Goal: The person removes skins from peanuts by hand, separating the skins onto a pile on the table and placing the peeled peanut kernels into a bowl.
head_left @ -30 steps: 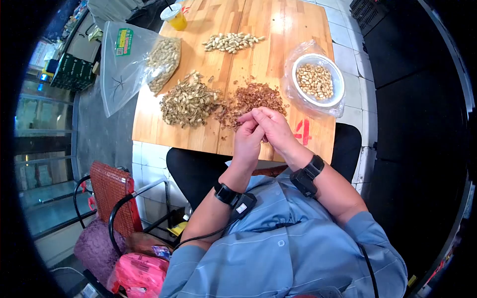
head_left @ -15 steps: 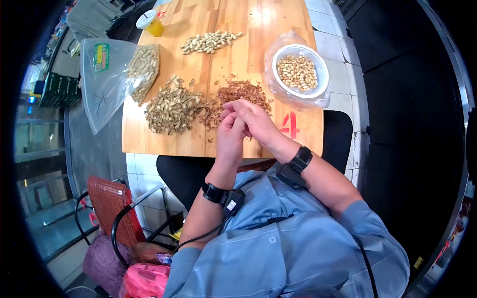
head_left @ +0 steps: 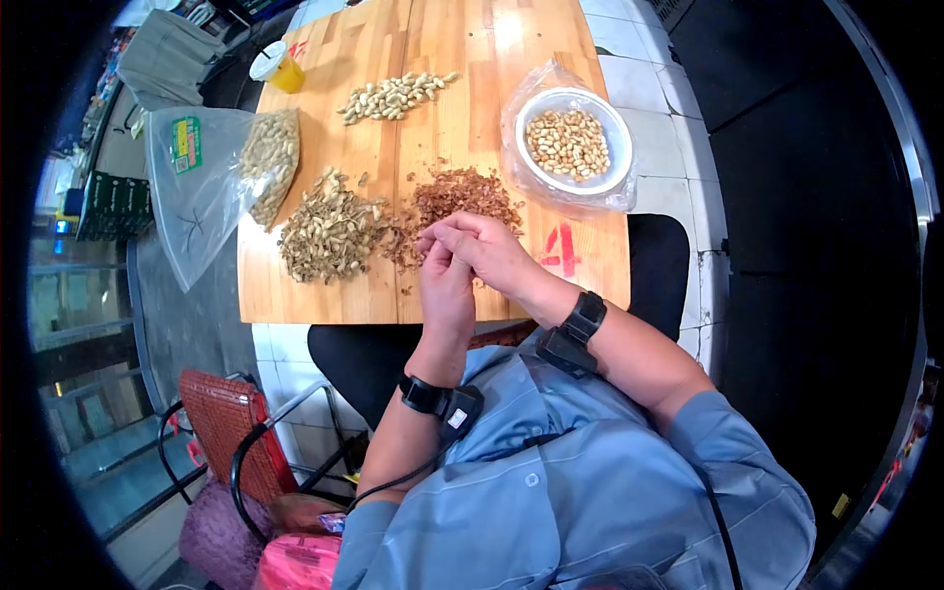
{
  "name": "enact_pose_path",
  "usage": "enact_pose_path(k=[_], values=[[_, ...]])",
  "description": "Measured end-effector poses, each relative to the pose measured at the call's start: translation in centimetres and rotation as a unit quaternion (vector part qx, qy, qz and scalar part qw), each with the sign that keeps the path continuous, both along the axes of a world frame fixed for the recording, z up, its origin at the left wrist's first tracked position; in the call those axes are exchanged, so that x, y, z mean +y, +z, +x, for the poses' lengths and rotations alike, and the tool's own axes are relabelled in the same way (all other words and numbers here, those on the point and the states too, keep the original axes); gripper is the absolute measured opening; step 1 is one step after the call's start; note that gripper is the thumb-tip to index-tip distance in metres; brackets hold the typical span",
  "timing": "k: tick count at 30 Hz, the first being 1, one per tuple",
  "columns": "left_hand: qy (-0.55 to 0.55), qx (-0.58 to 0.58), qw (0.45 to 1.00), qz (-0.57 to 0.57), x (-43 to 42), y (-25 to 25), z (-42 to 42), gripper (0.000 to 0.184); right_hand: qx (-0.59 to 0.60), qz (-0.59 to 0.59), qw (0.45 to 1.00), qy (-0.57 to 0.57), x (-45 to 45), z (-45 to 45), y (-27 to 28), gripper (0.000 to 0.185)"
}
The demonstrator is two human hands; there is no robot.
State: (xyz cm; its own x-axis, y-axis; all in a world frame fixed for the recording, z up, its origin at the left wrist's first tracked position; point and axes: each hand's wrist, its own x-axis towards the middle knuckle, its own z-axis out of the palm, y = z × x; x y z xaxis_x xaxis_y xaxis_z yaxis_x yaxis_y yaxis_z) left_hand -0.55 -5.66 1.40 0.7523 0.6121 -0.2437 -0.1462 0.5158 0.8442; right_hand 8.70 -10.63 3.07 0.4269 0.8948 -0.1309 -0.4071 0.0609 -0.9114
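My left hand (head_left: 448, 295) and my right hand (head_left: 484, 252) meet over the near part of the table, fingers closed and pressed together. Whatever lies between the fingertips is hidden. Just beyond them is a heap of reddish-brown peanut skins (head_left: 466, 193). To its left sits a pile of broken peanut shells (head_left: 329, 234). Whole unshelled peanuts (head_left: 395, 97) form a loose group farther back. On the right, a white bowl (head_left: 625, 157) wrapped in clear plastic contains pale peeled peanuts (head_left: 568, 144).
A clear plastic bag (head_left: 202, 182) of unshelled peanuts hangs over the table's left edge. At the far left corner of the wooden table (head_left: 472, 108) stands a lidded cup (head_left: 285, 74) of yellow drink. A red-backed chair (head_left: 231, 428) is at the lower left.
The view has shifted slightly, so the table's contents appear a little farther left. My hands stay joined, with a slight change in the fingers' position.
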Motion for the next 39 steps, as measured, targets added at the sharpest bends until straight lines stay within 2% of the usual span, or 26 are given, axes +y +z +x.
enact_pose_path(k=[9,12,13,16,20,23,26,29,32,35,38,39], values=[[0.016,-0.009,1.000,-0.002,-1.2,0.5,0.3,0.021,-0.007,-0.019,1.000,-0.023,-1.1,-0.2,0.6,0.029],[-0.001,0.015,1.000,-0.017,-1.0,1.2,0.3,0.020,-0.063,-0.006,0.998,-0.029,-0.8,-0.2,0.5,0.032],[-0.002,0.030,0.999,-0.019,-0.6,1.4,0.2,0.018,-0.015,-0.004,0.999,-0.029,-0.7,-0.1,0.9,0.034],[-0.097,-0.074,0.990,-0.074,1.6,1.1,0.0,0.015,0.109,0.002,0.994,0.003,-1.5,1.0,2.1,0.046],[-0.051,-0.027,0.989,-0.139,0.8,4.3,0.3,0.015,0.004,0.010,1.000,-0.001,-2.1,1.4,3.2,0.044],[-0.093,-0.065,0.988,-0.106,1.1,3.5,-0.3,0.016,-0.005,-0.007,1.000,-0.013,-2.5,1.7,3.0,0.037],[-0.085,-0.028,0.995,-0.039,1.0,5.1,-0.7,0.019,0.038,0.004,0.998,-0.045,-2.8,2.1,3.7,0.025],[-0.024,0.041,0.991,0.125,0.8,5.9,-0.6,0.023,0.067,0.018,0.994,-0.087,-2.6,1.6,3.7,0.019],[0.003,0.024,0.987,0.157,0.2,6.1,-0.4,0.021,0.016,-0.007,0.995,-0.094,-2.7,1.7,3.7,0.018],[0.010,0.025,0.981,0.190,0.5,5.8,-0.5,0.020,-0.031,-0.008,0.999,-0.042,-3.0,2.3,2.5,0.017],[0.006,0.030,0.982,0.184,0.5,7.1,-0.7,0.018,0.056,0.003,0.997,-0.059,-3.0,2.0,3.7,0.016],[0.016,0.036,0.976,0.213,0.4,7.1,-0.7,0.018,0.072,-0.001,0.995,-0.064,-3.0,1.9,3.8,0.016]])
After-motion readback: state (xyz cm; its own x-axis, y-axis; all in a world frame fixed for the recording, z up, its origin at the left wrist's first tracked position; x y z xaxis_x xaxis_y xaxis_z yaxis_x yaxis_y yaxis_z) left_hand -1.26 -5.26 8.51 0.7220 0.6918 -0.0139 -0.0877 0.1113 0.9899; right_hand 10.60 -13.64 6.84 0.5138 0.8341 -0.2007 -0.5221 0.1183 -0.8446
